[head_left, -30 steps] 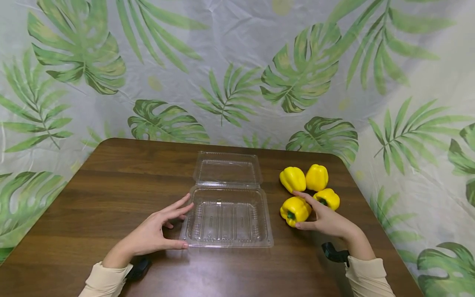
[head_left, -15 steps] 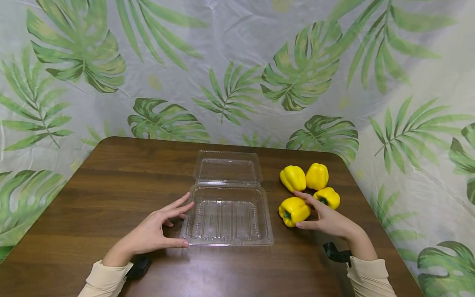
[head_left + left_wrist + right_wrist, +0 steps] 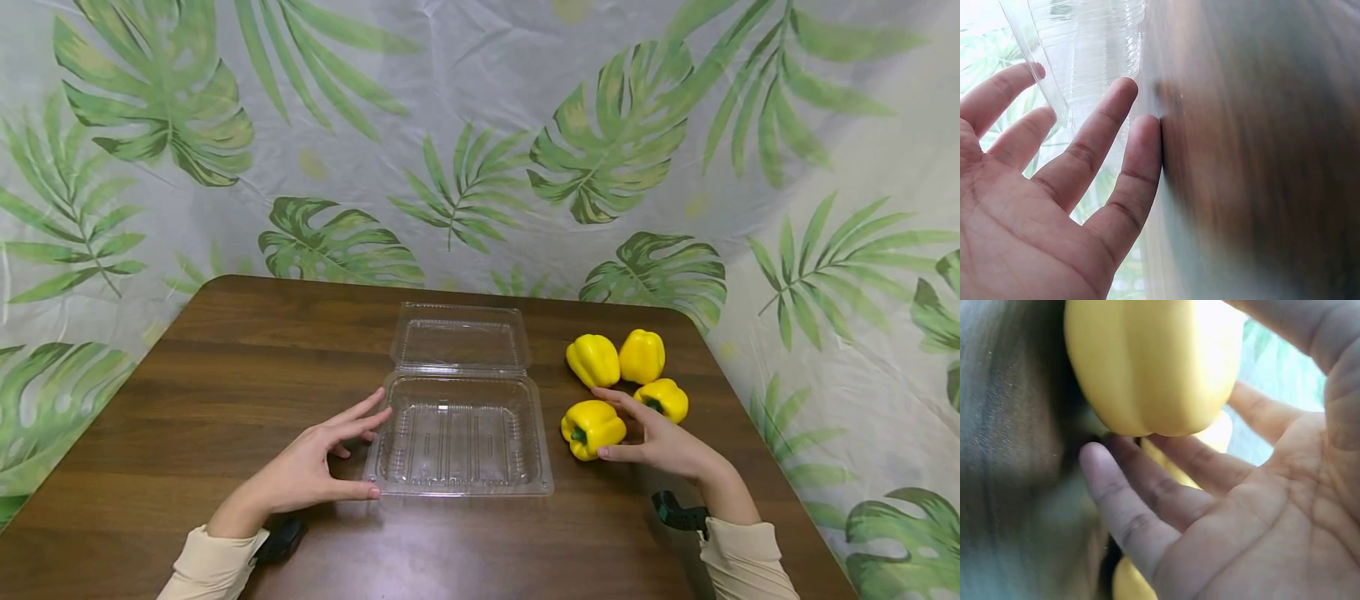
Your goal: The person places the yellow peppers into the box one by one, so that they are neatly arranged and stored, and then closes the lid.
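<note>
A clear plastic clamshell container [image 3: 459, 450] lies on the table with its lid [image 3: 462, 343] folded back, away from the person. My left hand [image 3: 315, 462] is at the container's left side, fingers spread and thumb apart near the front left corner. In the left wrist view, two fingertips of the left hand [image 3: 1054, 181] meet the container's rim [image 3: 1054, 94]. To the right, a yellow bell pepper [image 3: 594, 429] lies on its side, green stem facing front left. My right hand [image 3: 660, 442] is behind it, thumb and fingers loosely extended about it; in the right wrist view the palm [image 3: 1260, 531] stays apart from the pepper [image 3: 1154, 369].
Behind the right hand, three more yellow bell peppers rest on the table: one at the back left [image 3: 594, 360], one at the back right [image 3: 642, 357] and one nearer [image 3: 663, 400]. A leaf-patterned curtain [image 3: 465, 150] hangs behind the brown wooden table [image 3: 247, 367].
The front bell pepper has shifted a little to the left, its stem turning leftward, away from my right hand. Both hands have stayed almost in place.
</note>
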Motion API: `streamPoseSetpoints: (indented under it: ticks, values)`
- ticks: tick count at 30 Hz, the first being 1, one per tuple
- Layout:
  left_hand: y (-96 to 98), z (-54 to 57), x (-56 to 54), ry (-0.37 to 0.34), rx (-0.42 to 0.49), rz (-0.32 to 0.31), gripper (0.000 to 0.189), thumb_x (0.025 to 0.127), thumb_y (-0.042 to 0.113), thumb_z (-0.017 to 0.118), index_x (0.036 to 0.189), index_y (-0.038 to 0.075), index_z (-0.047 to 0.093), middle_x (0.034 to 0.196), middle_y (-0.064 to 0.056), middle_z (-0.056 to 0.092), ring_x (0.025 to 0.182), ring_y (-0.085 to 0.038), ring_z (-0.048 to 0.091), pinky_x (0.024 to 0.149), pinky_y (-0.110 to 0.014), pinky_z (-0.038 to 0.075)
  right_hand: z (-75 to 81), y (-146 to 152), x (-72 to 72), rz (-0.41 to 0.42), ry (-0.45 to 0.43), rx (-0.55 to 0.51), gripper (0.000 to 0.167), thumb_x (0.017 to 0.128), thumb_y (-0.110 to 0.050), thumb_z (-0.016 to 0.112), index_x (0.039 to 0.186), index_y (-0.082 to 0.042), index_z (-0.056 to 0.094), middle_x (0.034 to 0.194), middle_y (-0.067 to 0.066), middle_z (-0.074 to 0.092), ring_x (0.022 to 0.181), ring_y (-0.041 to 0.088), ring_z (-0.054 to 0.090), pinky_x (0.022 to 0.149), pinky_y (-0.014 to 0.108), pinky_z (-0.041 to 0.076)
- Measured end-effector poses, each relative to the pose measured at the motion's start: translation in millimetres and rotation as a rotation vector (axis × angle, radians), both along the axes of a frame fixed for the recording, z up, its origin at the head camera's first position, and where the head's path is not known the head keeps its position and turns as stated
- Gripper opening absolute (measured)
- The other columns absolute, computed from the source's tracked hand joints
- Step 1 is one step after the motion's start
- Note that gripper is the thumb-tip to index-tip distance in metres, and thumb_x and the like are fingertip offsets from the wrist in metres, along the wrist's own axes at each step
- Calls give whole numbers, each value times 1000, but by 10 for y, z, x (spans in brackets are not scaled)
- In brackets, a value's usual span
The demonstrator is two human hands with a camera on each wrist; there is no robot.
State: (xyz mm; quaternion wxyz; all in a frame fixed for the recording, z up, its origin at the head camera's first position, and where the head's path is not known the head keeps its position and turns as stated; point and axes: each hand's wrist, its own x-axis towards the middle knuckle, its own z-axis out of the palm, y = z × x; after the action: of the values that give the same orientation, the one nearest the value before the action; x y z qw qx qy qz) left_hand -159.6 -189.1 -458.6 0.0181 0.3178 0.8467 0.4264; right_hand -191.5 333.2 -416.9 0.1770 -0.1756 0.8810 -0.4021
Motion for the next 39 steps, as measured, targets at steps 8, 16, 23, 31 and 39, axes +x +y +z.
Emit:
streamPoseSetpoints:
  ticks: [8, 16, 23, 31, 39]
  values:
    - [-8, -3, 1, -7, 1, -3, 91, 84, 39, 94, 162, 19, 51, 177, -13, 31, 122, -12, 68, 85, -34, 57, -109, 25, -49, 10, -42, -140, 85, 100, -20, 78, 168, -5, 30, 175, 24, 27, 146, 23, 45, 104, 14, 46]
    - [-11, -18, -6, 6, 0, 1, 92, 84, 39, 94, 161, 16, 52, 177, -13, 31, 121, -10, 68, 85, -32, 56, -205, 64, -81, 5, -60, -187, 84, 97, -16, 80, 167, -7, 34, 176, 20, 28, 133, -10, 47, 104, 17, 49]
    - [-7, -29, -9, 13, 5, -8, 92, 83, 39, 95, 161, 16, 51, 177, -12, 31, 121, -11, 68, 85, -33, 57, -242, 79, -76, 1, -51, -191, 86, 95, -15, 82, 167, -8, 35, 175, 21, 28, 132, -11, 48, 102, 20, 52]
    - [-9, -32, -13, 4, 3, -1, 94, 83, 39, 95, 163, 21, 49, 178, -12, 30, 123, -9, 67, 86, -33, 57, -285, 79, -82, -3, 1, -157, 82, 94, -17, 83, 164, -13, 41, 172, 17, 37, 131, -5, 50, 102, 21, 50]
    - [-10, -37, -15, 8, 12, -3, 94, 82, 38, 95, 163, 22, 49, 178, -13, 30, 123, -9, 67, 86, -33, 57, -271, 45, -74, -11, -9, -136, 84, 93, -19, 84, 165, -13, 40, 164, 17, 47, 127, 0, 55, 102, 21, 51]
